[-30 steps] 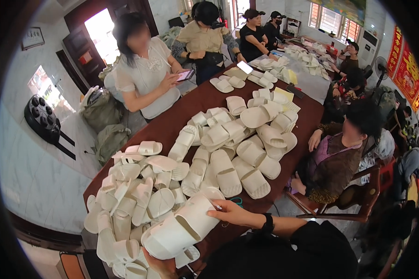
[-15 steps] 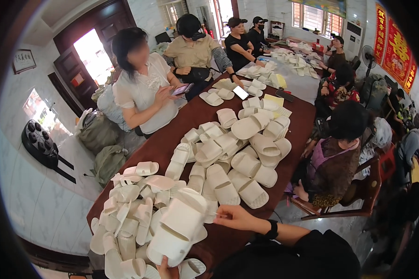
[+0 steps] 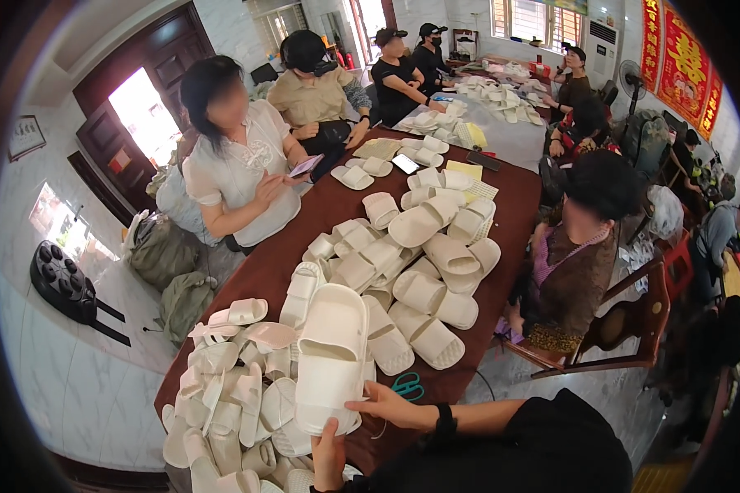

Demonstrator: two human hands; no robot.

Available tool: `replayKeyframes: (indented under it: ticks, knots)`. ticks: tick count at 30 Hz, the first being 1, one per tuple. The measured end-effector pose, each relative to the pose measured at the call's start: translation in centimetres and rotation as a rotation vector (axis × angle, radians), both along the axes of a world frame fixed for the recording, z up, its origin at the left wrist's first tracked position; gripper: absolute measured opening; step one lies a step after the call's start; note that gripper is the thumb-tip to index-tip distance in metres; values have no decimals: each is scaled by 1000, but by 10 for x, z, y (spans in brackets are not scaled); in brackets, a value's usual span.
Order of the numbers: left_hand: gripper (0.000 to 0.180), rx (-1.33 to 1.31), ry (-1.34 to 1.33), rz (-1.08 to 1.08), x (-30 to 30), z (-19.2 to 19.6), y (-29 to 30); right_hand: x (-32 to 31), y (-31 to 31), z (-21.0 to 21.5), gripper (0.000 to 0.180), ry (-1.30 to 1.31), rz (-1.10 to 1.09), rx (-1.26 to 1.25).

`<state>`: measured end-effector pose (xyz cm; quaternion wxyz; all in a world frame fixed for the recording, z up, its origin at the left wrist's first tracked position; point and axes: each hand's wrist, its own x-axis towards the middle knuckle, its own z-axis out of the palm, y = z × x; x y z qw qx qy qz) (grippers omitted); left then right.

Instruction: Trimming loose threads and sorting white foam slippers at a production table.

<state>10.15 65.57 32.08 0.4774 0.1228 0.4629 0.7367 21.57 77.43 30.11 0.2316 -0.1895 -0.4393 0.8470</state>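
A cream slipper stands nearly upright in front of me, its open heel end at the top. My left hand grips its lower edge from below, thumb on the front. At the slipper's lower right edge, the fingers of my right hand pinch or press against the side. A thin pale strand hangs just under that hand. Teal-handled scissors lie on the table just beyond my right hand. Left of the held slipper spreads a loose heap of cream slippers, and beyond it another pile.
The long table has a dark red-brown cover. A phone and yellow sheets lie farther back. One person stands at the left holding a phone; others sit around. A wooden chair stands at the right.
The held slipper has been turned more upright. My right hand has come down to its edge. The scissors now show. A seated person's hand has drawn back from the phone on the table.
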Motion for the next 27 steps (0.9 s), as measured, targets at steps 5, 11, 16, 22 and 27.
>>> replayKeyframes:
  ticks: [5, 11, 16, 22, 27]
  knots:
    - [45, -61, 3, -176, -1, -9, 13, 17, 21, -6, 57, -12, 56, -149]
    - [31, -239, 152, -234, 8, -16, 21, 12, 19, -21, 59, -53, -81, -217]
    - [25, -264, 336, -508, -6, -30, 13, 3, 34, -32, 53, -61, -140, -280]
    - [30, -344, 347, -489, -7, -3, -24, 23, 107, -82, 38, -72, -301, -199]
    - [24, -452, 333, -132, -27, -33, -80, 47, 156, -87, 33, -151, -412, -127]
